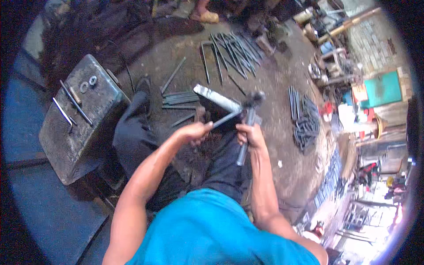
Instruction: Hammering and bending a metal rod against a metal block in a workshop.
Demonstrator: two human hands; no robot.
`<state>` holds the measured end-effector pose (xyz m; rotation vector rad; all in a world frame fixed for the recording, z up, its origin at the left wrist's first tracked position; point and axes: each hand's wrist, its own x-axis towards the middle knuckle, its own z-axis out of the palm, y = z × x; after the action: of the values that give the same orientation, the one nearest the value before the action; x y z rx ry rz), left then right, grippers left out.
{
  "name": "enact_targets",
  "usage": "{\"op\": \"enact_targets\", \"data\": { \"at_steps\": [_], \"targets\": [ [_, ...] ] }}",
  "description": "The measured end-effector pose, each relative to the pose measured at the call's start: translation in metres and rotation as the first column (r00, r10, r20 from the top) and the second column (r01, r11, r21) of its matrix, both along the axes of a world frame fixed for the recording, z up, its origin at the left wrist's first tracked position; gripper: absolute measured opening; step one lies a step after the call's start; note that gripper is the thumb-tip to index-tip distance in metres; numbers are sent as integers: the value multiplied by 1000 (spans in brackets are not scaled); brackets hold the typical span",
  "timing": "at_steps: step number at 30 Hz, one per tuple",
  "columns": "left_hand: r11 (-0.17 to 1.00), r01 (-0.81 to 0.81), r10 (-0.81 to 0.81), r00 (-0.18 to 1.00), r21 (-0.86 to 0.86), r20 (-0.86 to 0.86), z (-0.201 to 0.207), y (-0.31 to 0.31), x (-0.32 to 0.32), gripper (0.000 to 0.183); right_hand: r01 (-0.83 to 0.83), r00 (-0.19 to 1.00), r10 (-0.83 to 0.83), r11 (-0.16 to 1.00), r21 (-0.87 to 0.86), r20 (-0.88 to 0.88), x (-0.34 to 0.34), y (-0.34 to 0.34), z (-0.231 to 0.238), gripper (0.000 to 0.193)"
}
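My left hand (196, 132) is closed around a grey metal rod (226, 118) that slants up to the right. Its far end meets the right end of a pale, worn metal bar edge (217, 97), which looks like the top of an anvil or block between my knees. My right hand (250, 134) grips a hammer (243, 153) by its metal handle. The hammer's head is blurred and sits just above the rod's far end; whether they touch, I cannot tell. Straight rods (181, 98) lie on the floor beyond my left hand.
Bent rods (234, 55) lie piled on the floor ahead, with another heap (305, 119) at right. A worn metal block (84, 119) at left carries rods and two rings. A person's foot (205, 17) shows at the far edge. Cluttered shelving (338, 66) lines the right.
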<state>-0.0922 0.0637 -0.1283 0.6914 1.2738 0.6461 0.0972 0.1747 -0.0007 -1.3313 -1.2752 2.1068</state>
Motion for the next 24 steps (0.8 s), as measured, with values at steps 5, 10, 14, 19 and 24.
{"op": "enact_targets", "data": {
  "at_steps": [5, 10, 14, 19, 24],
  "targets": [
    [999, -30, 34, 995, -45, 96, 20, 4, -2, 52, -13, 989, -1, 995, -94, -148, 1, 8, 55, 20],
    [995, -62, 66, 997, -74, 50, 37, 2, -1, 48, 58, 998, -67, 913, 404, 8, -2, 5, 185, 36],
    [995, -58, 69, 989, -83, 133, 40, 7, 1, 50, 55, 771, 450, 659, 750, -451, -9, 18, 265, 35],
    [991, -83, 97, 985, -102, 140, 35, 3, -4, 49, -108, 713, 548, 702, 704, -437, -14, 23, 226, 26],
    [997, -74, 77, 993, -30, 89, 35, 8, 3, 51, -119, 990, 95, 964, 238, 107, 11, 15, 28, 12]
  ]
}}
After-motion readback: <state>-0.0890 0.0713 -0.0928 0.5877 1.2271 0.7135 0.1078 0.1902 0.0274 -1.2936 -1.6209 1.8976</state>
